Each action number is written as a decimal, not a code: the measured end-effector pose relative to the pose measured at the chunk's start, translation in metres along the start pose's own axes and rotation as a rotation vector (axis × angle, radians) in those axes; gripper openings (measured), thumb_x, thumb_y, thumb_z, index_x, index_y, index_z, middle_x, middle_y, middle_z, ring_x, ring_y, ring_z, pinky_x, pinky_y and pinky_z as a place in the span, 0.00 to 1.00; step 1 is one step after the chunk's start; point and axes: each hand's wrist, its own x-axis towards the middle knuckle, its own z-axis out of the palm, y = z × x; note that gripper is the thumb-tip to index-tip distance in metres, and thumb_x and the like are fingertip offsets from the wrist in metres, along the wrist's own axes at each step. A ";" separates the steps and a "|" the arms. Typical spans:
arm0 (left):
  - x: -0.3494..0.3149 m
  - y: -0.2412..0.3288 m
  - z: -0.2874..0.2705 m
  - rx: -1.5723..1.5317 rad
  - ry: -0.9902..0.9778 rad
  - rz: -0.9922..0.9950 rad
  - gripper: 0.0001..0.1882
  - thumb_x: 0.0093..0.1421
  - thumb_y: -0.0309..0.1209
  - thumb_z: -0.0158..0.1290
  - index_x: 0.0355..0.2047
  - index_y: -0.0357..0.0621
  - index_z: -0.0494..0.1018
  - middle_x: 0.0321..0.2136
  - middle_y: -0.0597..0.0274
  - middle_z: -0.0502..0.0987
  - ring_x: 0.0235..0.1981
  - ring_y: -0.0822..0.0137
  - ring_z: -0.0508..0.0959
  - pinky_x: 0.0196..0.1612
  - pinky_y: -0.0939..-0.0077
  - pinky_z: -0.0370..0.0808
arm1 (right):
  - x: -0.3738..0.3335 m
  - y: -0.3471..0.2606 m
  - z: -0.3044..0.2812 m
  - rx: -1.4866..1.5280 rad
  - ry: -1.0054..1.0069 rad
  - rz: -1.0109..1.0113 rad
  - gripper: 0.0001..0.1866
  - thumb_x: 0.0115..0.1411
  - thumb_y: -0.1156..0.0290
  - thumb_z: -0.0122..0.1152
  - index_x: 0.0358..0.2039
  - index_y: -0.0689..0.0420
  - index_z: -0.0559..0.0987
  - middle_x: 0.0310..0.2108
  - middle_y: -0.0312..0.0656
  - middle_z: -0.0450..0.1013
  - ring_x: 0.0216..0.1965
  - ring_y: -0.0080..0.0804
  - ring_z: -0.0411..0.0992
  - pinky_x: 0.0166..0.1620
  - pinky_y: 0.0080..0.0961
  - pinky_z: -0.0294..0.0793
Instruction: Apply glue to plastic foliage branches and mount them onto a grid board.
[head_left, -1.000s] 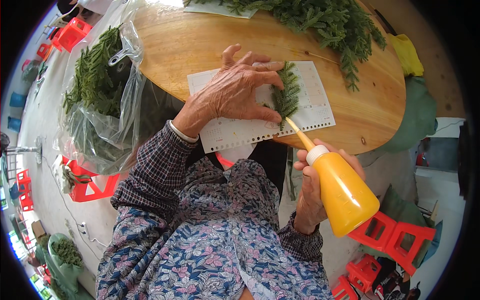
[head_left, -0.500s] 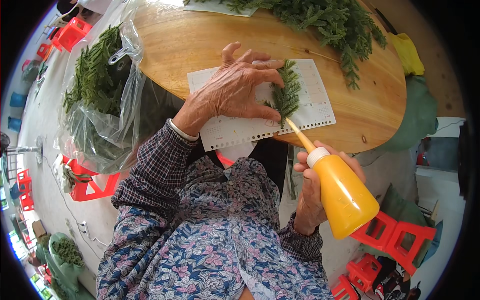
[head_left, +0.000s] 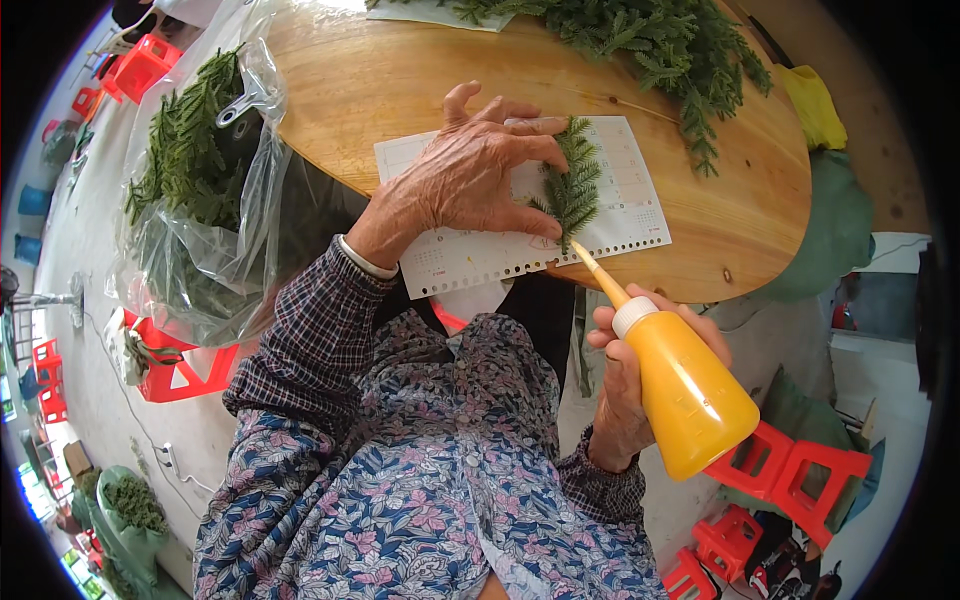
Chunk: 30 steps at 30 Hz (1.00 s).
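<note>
A small green fir sprig (head_left: 572, 185) lies on a white calendar sheet (head_left: 635, 185) near the table's front edge. My left hand (head_left: 485, 165) is curved over the sheet, its thumb and fingertips closed against the sprig's left side. In my right hand (head_left: 622, 385) is a yellow squeeze bottle (head_left: 695, 395) with a white collar and a long tapered nozzle (head_left: 598, 272). The bottle is tilted, and its nozzle tip meets or nearly meets the stem end of the sprig. Whether anything comes out of the tip is too small to tell.
A pile of fir branches (head_left: 650, 50) covers the far right of the wooden table (head_left: 360, 85). To the left, a clear plastic bag (head_left: 215, 265) of greenery rests on a red stool (head_left: 185, 375). More red stools (head_left: 790, 475) stand at the lower right.
Almost nothing differs. Both hands, the sprig and the squeeze bottle keep nearly the same places, with only a very slight shift of the sheet and bottle.
</note>
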 end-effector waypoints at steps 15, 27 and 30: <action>-0.001 0.005 -0.002 -0.019 -0.001 -0.037 0.30 0.30 0.51 0.71 0.36 0.61 0.78 0.56 0.75 0.72 0.58 0.64 0.67 0.66 0.45 0.40 | -0.001 -0.010 -0.008 -0.059 -0.073 0.006 0.29 0.42 0.81 0.70 0.46 0.64 0.67 0.39 0.58 0.74 0.26 0.39 0.78 0.26 0.21 0.79; -0.001 0.004 -0.001 -0.014 0.008 -0.031 0.30 0.30 0.51 0.71 0.36 0.61 0.78 0.55 0.74 0.72 0.58 0.63 0.67 0.66 0.44 0.40 | -0.008 -0.009 -0.005 -0.033 -0.008 0.030 0.28 0.51 0.72 0.66 0.50 0.63 0.64 0.40 0.61 0.72 0.26 0.38 0.77 0.26 0.22 0.77; -0.002 0.003 -0.001 -0.014 0.012 -0.033 0.30 0.30 0.51 0.71 0.36 0.61 0.78 0.55 0.75 0.73 0.58 0.63 0.67 0.66 0.44 0.40 | -0.012 -0.005 0.000 0.056 0.085 -0.052 0.29 0.50 0.73 0.66 0.50 0.63 0.64 0.40 0.61 0.72 0.26 0.39 0.77 0.26 0.22 0.77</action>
